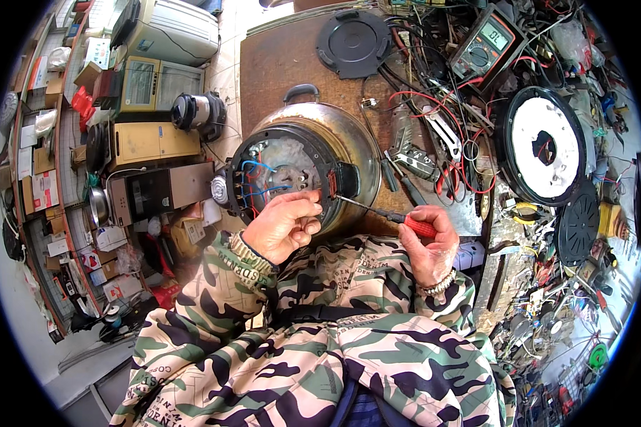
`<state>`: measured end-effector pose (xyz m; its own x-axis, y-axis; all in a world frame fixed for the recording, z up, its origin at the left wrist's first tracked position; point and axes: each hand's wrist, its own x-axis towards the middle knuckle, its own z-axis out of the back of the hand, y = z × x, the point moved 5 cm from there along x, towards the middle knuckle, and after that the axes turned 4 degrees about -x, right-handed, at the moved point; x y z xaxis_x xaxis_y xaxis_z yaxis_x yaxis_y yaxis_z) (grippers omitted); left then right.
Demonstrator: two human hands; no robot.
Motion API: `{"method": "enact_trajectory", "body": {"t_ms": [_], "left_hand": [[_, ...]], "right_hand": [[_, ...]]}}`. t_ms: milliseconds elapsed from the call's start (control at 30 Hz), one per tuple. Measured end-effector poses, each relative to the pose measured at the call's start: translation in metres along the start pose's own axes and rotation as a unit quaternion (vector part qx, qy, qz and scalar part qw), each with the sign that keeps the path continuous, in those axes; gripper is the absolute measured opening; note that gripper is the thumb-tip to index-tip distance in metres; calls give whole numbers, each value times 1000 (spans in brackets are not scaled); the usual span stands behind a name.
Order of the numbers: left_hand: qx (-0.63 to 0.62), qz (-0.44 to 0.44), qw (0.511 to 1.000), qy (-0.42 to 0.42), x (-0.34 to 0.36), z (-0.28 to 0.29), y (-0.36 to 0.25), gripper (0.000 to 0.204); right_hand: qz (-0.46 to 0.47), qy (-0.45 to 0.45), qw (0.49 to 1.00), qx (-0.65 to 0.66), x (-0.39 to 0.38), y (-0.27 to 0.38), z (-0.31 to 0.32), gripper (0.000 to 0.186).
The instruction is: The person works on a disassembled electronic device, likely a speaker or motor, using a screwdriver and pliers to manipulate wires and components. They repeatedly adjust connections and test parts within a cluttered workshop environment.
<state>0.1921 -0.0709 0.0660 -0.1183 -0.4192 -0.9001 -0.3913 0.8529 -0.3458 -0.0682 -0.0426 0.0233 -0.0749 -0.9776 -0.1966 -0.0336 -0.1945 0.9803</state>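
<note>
A steel cooker pot (pixel 349 142) lies on its side on the wooden bench with its open underside toward me, blue and red wires (pixel 263 178) showing inside. My left hand (pixel 281 228) rests against the lower rim of that opening, fingers curled on the edge. My right hand (pixel 429 245) grips a red-handled screwdriver (pixel 395 215). Its thin shaft runs up and left, and the tip meets a dark part on the right rim of the underside (pixel 332 186).
A black round cover (pixel 352 43) lies at the bench's far side. A multimeter (pixel 486 44), tangled red and black leads, pliers and a white-faced round plate (pixel 545 142) crowd the right. Boxes and appliances (pixel 149 142) fill shelves on the left.
</note>
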Motion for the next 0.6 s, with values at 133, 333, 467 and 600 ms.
{"method": "enact_trajectory", "body": {"t_ms": [133, 333, 467, 600], "left_hand": [[-30, 12, 999, 21, 4, 5, 2, 15], [-101, 14, 995, -11, 4, -4, -2, 10], [-108, -21, 994, -7, 0, 0, 4, 11], [-98, -36, 994, 24, 5, 3, 5, 13]], "right_hand": [[-16, 7, 1000, 5, 1, -1, 0, 25], [-39, 12, 999, 36, 2, -5, 2, 25], [-1, 24, 999, 23, 3, -9, 3, 26], [20, 49, 998, 27, 11, -2, 5, 25]]}}
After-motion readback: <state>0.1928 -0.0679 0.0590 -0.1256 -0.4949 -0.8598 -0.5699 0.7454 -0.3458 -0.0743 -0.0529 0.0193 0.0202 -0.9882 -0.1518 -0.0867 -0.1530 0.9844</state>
